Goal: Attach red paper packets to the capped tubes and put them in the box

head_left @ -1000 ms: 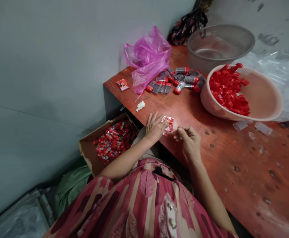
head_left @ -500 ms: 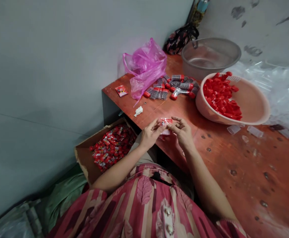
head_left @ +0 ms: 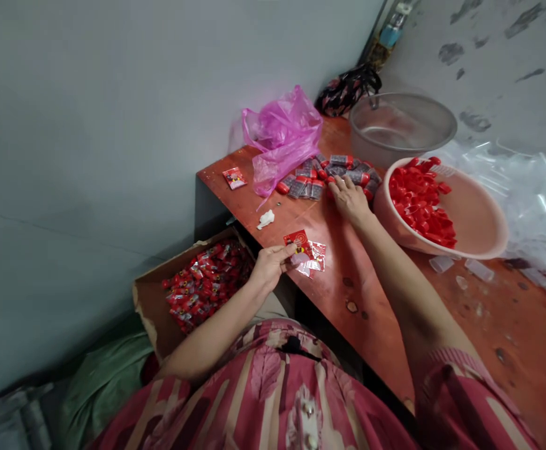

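Note:
Between the thumb and fingers of my left hand (head_left: pixel 273 267) is a small red printed packet (head_left: pixel 297 245), held at the table's near edge. Beside and partly under it lies another red-and-clear packet (head_left: pixel 318 256). My right hand (head_left: pixel 350 201) reaches to the pile of small clear tubes with red caps (head_left: pixel 304 187), which have dark contents. Its fingers are stretched out and slightly bent over the tubes, and the fingertips touch the near side of the pile. Whether a tube is under them is partly hidden.
A pink basin (head_left: pixel 483 215) holds red caps, with a grey basin (head_left: pixel 404 140) behind it. A pink plastic bag (head_left: pixel 286 131), a single packet (head_left: pixel 234 178) and a white scrap (head_left: pixel 266 219) lie to the left. Below stands a cardboard box (head_left: pixel 148 294) of filled packets.
My right hand has left the packet and moved forward to the tube pile. My left hand keeps the packet and has turned it, showing its printed face. The view has shifted slightly.

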The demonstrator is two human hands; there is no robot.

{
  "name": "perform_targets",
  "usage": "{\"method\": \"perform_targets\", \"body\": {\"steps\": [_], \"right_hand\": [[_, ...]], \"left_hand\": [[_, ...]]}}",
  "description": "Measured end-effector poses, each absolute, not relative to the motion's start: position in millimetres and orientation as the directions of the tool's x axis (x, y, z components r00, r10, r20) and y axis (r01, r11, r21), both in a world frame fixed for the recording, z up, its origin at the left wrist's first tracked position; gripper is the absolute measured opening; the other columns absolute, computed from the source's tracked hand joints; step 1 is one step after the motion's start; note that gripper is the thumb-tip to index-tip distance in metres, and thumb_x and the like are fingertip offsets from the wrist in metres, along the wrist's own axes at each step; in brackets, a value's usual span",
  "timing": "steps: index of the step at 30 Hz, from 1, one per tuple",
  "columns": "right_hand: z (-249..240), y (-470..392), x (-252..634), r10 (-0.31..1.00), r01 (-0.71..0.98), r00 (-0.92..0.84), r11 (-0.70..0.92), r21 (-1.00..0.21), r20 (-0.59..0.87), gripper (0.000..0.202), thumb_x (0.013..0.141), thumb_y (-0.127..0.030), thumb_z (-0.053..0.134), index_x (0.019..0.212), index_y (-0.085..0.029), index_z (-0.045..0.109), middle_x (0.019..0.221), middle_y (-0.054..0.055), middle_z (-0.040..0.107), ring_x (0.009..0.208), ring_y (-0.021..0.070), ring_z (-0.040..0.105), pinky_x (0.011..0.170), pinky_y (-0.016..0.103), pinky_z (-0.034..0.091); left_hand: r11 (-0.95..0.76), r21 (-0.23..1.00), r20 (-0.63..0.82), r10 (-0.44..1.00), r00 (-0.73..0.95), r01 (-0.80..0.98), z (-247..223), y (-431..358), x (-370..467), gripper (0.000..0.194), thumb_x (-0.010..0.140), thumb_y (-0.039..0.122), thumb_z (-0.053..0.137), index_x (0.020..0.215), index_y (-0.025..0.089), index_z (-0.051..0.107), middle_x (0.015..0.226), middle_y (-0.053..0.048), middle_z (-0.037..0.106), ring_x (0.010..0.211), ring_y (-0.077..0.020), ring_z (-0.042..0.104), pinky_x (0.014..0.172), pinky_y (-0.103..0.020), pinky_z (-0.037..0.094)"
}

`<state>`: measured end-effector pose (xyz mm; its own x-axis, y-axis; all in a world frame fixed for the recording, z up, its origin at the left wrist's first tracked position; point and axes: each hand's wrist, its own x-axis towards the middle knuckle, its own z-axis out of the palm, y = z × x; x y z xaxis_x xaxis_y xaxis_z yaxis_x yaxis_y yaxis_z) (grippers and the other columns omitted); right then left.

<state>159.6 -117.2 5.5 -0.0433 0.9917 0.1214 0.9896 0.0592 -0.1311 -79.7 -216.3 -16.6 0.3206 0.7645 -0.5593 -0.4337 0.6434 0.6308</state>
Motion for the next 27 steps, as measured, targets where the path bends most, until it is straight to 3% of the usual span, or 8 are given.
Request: {"method": "perform_targets", "body": {"steps": [2,5,9,11,12,14,18,27], "right_hand": [[2,-110,167,0.994,0.975,-0.024,0.047,-0.218,0.104,0.022,0.085,-0.007,0.044,0.095,-0.015,0.063,0.115,0.015,0.062,0.121,0.0309,0.045,0.095,0.048,0.039],[-1,-121,172,0.991,0.854,0.052,0.02,-0.52,0.122,0.01,0.08,-0.01,0.055,0.08,-0.016,0.063,0.086,0.009,0.067,0.101,0.0237,0.056,0.09,0.038,0.041],[4,-174,157,0.977,0.713,0.174,-0.04,-0.701,0.122,0.026,0.074,-0.025,0.068,0.097,-0.017,0.061,0.079,0.005,0.067,0.082,0.0192,0.063,0.074,0.032,0.047],[9,-211,137,0.976,0.633,0.193,-0.045,-0.773,0.101,0.032,0.079,-0.038,0.063,0.105,-0.019,0.058,0.081,0.004,0.069,0.072,0.0169,0.065,0.06,0.028,0.049],[11,-230,124,0.977,0.563,0.199,-0.05,-0.825,0.077,0.033,0.079,-0.042,0.061,0.103,-0.02,0.057,0.079,0.003,0.069,0.065,0.0158,0.065,0.052,0.026,0.048],[13,-264,98,0.968,0.205,0.238,-0.127,-0.971,-0.076,0.028,0.075,-0.041,0.067,0.093,-0.02,0.06,0.071,0.001,0.068,0.057,0.0151,0.063,0.046,0.025,0.048],[9,-299,57,0.944,-0.094,0.24,-0.209,-0.973,-0.226,0.03,0.072,-0.037,0.072,0.095,-0.022,0.06,0.07,-0.001,0.068,0.057,0.0151,0.063,0.049,0.026,0.052],[-2,-305,52,0.923,-0.099,0.352,-0.127,-0.987,-0.154,0.032,0.072,-0.037,0.072,0.096,-0.02,0.059,0.073,-0.001,0.07,0.061,0.0142,0.064,0.058,0.028,0.055]], "left_hand": [[0.645,0.587,-0.57,0.758,0.317,-0.489,-16,-213,-84,0.033,0.051,0.031,0.084,0.069,0.009,0.067,0.065,-0.006,0.066,0.055,-0.012,0.061,0.054,-0.025,0.051],[0.632,0.549,-0.571,0.761,0.307,-0.547,-16,-208,-88,0.028,0.055,0.028,0.082,0.066,0.01,0.065,0.062,-0.004,0.065,0.054,-0.011,0.059,0.053,-0.024,0.05],[0.59,0.508,-0.565,0.778,0.275,-0.628,-17,-205,-86,0.026,0.058,0.027,0.08,0.064,0.011,0.061,0.062,-0.001,0.064,0.056,-0.0091,0.059,0.056,-0.022,0.05],[0.571,0.478,-0.563,0.782,0.266,-0.667,-18,-204,-82,0.025,0.06,0.026,0.08,0.068,0.012,0.061,0.065,-0.001,0.064,0.058,-0.0093,0.061,0.059,-0.022,0.051],[0.563,0.464,-0.56,0.784,0.266,-0.684,-18,-205,-79,0.024,0.061,0.025,0.079,0.071,0.012,0.061,0.067,-0.001,0.065,0.059,-0.0095,0.061,0.06,-0.023,0.052],[0.55,0.438,-0.556,0.787,0.266,-0.712,-17,-206,-73,0.025,0.062,0.025,0.079,0.074,0.012,0.062,0.068,0.0,0.065,0.06,-0.0105,0.062,0.063,-0.025,0.053],[0.541,0.436,-0.526,0.802,0.284,-0.72,-14,-211,-59,0.026,0.062,0.026,0.079,0.072,0.012,0.06,0.066,0.0,0.064,0.061,-0.0115,0.063,0.065,-0.026,0.052],[0.519,0.513,-0.399,0.849,0.345,-0.684,6,-229,-43,0.034,0.053,0.031,0.083,0.066,0.011,0.059,0.062,0.0,0.064,0.054,-0.0091,0.059,0.058,-0.021,0.047]]}}
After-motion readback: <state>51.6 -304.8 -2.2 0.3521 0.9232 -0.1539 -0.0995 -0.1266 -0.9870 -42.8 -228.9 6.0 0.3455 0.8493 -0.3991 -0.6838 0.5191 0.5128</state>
